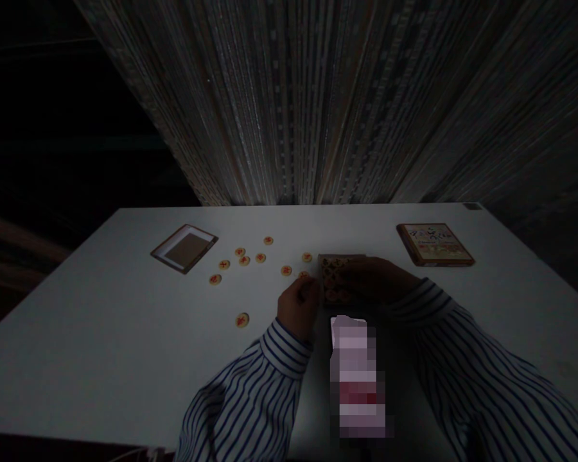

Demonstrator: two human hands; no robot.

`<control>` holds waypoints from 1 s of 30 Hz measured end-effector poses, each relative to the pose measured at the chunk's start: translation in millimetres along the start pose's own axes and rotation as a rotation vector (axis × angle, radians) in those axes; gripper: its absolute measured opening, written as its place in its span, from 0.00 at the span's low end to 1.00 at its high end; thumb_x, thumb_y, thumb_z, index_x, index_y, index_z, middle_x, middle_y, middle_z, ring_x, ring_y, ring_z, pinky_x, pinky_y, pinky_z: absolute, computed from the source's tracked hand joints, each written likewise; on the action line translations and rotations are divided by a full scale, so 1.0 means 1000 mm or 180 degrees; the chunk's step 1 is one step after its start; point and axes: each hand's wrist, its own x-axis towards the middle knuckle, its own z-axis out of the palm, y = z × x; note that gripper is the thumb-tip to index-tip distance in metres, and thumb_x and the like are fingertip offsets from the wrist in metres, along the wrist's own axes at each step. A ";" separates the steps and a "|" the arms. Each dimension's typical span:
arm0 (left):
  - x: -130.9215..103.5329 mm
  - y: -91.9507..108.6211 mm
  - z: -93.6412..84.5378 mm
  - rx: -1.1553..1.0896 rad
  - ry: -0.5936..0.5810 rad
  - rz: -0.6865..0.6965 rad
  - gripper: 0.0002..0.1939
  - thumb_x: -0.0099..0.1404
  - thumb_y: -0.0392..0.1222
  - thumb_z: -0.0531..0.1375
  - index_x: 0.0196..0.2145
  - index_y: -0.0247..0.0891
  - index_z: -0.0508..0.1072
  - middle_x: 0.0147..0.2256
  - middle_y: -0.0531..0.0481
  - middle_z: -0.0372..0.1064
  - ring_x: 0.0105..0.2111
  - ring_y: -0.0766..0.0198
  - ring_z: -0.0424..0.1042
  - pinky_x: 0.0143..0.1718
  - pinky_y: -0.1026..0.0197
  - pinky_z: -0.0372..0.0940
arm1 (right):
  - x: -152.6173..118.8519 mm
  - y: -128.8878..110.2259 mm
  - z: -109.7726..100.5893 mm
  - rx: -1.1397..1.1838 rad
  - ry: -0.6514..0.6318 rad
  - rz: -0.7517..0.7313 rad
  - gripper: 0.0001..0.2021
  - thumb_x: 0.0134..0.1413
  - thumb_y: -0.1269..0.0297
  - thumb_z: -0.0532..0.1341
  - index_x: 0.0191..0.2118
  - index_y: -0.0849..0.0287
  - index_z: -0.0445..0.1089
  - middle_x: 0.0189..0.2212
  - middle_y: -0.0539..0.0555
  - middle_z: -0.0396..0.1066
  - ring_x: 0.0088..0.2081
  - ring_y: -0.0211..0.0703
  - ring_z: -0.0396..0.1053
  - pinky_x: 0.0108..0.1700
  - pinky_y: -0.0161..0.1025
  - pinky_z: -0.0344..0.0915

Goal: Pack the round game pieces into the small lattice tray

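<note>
A small box [321, 282] with several round Chinese chess pieces [332, 295] in rows sits on the table. My left hand [297, 305] is at its left edge, with fingers curled and pinched together; whatever they may hold is hidden. Just beyond these fingers, a chess piece with a red character [303, 276] lies partly covered. From the right, my right hand [383, 279] reaches over the box, its fingers stretched across the pieces and hard to make out in the dim light. More loose pieces lie to the left, among them one [286, 271] near my left hand.
A lit phone [354, 350], its screen blurred, is between my forearms. A shallow open lid or tray [162, 251] lies at the back left, and a flat box with a printed cover [436, 244] at the back right. One chess piece [241, 320] rests apart, nearer me. Strands of curtain [289, 115] hang behind the white table [101, 346].
</note>
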 end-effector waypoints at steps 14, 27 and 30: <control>0.000 -0.003 0.000 0.0074 -0.0044 0.0037 0.12 0.57 0.43 0.56 0.35 0.34 0.74 0.28 0.46 0.73 0.28 0.64 0.71 0.29 0.64 0.64 | 0.000 0.004 0.002 -0.0046 -0.0037 -0.0008 0.11 0.55 0.63 0.54 0.35 0.58 0.72 0.35 0.55 0.72 0.35 0.42 0.68 0.35 0.36 0.61; -0.001 0.000 0.000 0.0073 -0.0052 0.0052 0.11 0.57 0.41 0.56 0.35 0.34 0.74 0.28 0.46 0.73 0.29 0.63 0.70 0.30 0.63 0.64 | 0.000 0.004 0.003 -0.0011 -0.0089 -0.0073 0.11 0.55 0.65 0.54 0.36 0.59 0.73 0.36 0.56 0.72 0.36 0.41 0.68 0.36 0.37 0.63; -0.001 0.000 0.000 0.0087 -0.0051 0.0040 0.11 0.57 0.40 0.56 0.35 0.34 0.74 0.28 0.46 0.73 0.29 0.63 0.70 0.29 0.63 0.64 | 0.000 0.003 0.002 0.0027 -0.0045 -0.0105 0.10 0.54 0.67 0.55 0.36 0.59 0.74 0.35 0.55 0.73 0.34 0.40 0.68 0.35 0.36 0.63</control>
